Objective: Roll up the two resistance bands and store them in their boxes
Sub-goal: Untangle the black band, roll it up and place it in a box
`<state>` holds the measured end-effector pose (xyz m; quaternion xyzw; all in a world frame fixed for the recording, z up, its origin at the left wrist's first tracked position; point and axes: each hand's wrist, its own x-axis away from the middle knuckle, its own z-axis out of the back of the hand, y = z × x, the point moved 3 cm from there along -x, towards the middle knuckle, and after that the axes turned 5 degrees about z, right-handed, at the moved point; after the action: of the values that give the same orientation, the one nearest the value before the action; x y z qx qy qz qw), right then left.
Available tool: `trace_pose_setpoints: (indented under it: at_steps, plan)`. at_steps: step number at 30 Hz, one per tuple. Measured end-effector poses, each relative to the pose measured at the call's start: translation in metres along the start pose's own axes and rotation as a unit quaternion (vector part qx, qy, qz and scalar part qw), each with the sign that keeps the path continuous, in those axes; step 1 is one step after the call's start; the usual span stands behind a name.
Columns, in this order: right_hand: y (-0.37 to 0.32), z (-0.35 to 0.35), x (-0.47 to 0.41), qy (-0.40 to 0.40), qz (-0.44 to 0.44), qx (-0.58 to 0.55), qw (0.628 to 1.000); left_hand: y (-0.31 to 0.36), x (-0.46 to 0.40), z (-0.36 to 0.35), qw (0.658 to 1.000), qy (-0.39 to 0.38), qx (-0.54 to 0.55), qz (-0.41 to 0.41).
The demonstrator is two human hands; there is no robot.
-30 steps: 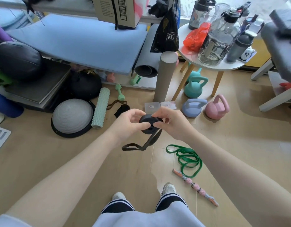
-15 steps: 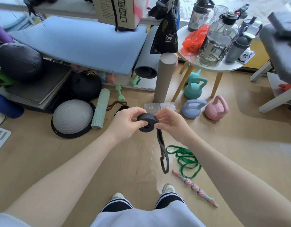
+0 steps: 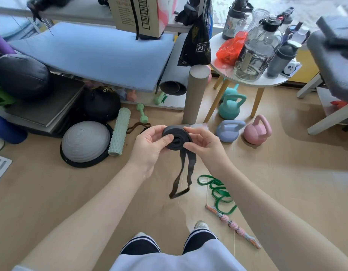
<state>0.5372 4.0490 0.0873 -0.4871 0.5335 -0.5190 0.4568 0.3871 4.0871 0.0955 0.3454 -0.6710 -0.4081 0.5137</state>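
Note:
A black resistance band (image 3: pixel 177 137) is mostly wound into a thick coil at chest height above the floor. My left hand (image 3: pixel 149 147) pinches the coil's left side, thumb on its face. My right hand (image 3: pixel 203 143) pinches the right side with fingertips. A loose looped tail (image 3: pixel 182 177) hangs straight down below the coil. A green resistance band (image 3: pixel 218 192) lies in loose loops on the wooden floor under my right forearm. Two small clear boxes (image 3: pixel 198 126) lie on the floor behind the coil, mostly hidden by my hands.
A pink and grey massage stick (image 3: pixel 233 225) lies by the green band. Kettlebells (image 3: pixel 255 130) stand under a white side table (image 3: pixel 267 83) loaded with bottles. A cardboard tube (image 3: pixel 194 92), green foam roller (image 3: pixel 120 130) and grey balance dome (image 3: pixel 85 141) stand at the left.
The hanging tail swung from the left to straight down, and it looks shorter now. Both hands stayed on the coil and turned it a little.

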Motion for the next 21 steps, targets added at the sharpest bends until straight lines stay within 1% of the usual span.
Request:
trace_pose_setpoints:
  at_steps: [3, 6, 7, 8, 9, 10, 11, 13, 14, 15, 16, 18, 19, 21]
  plan:
    - [-0.008, 0.0, -0.005, 0.012, 0.018, 0.01, 1.0, 0.002, -0.001, -0.004, 1.0, -0.008, 0.023, -0.005]
    - [-0.016, 0.003, -0.01, 0.006, 0.038, 0.055, 0.998, 0.002, -0.001, -0.004, 1.0, -0.031, 0.003, 0.005]
    - [-0.016, 0.005, -0.01, -0.005, 0.044, 0.079, 0.996, 0.002, -0.001, -0.003, 0.999, -0.043, -0.018, 0.015]
    - [-0.017, 0.006, -0.011, -0.02, 0.051, 0.108, 0.993, 0.004, -0.002, 0.001, 0.996, -0.056, -0.063, 0.021]
    - [-0.018, 0.006, -0.011, -0.039, 0.059, 0.148, 0.986, 0.007, -0.003, 0.004, 0.988, -0.066, -0.136, 0.02]
    - [-0.019, 0.005, -0.011, -0.06, 0.077, 0.204, 0.974, 0.011, -0.004, 0.007, 0.974, -0.076, -0.215, 0.014]
    - [-0.021, 0.003, -0.012, -0.088, 0.109, 0.27, 0.953, 0.015, -0.006, 0.01, 0.958, -0.088, -0.274, 0.008]
    - [-0.024, -0.004, -0.014, -0.157, 0.193, 0.38, 0.891, 0.026, -0.006, 0.008, 0.933, -0.121, -0.339, -0.009]
    - [-0.024, -0.007, -0.015, -0.181, 0.214, 0.41, 0.868, 0.03, -0.006, 0.006, 0.922, -0.133, -0.364, -0.022]
    - [-0.024, -0.009, -0.015, -0.187, 0.211, 0.421, 0.862, 0.034, -0.006, 0.004, 0.912, -0.132, -0.387, -0.037]
    - [-0.025, -0.009, -0.017, -0.17, 0.184, 0.413, 0.875, 0.037, -0.007, 0.003, 0.906, -0.123, -0.402, -0.052]
    - [-0.024, -0.004, -0.02, -0.107, 0.083, 0.319, 0.938, 0.041, -0.008, 0.003, 0.904, -0.102, -0.406, -0.083]
    - [-0.022, -0.003, -0.02, -0.078, 0.05, 0.265, 0.96, 0.04, -0.008, 0.003, 0.91, -0.094, -0.392, -0.094]
    - [-0.015, 0.0, -0.021, -0.04, 0.027, 0.195, 0.98, 0.037, -0.007, 0.005, 0.929, -0.085, -0.345, -0.099]
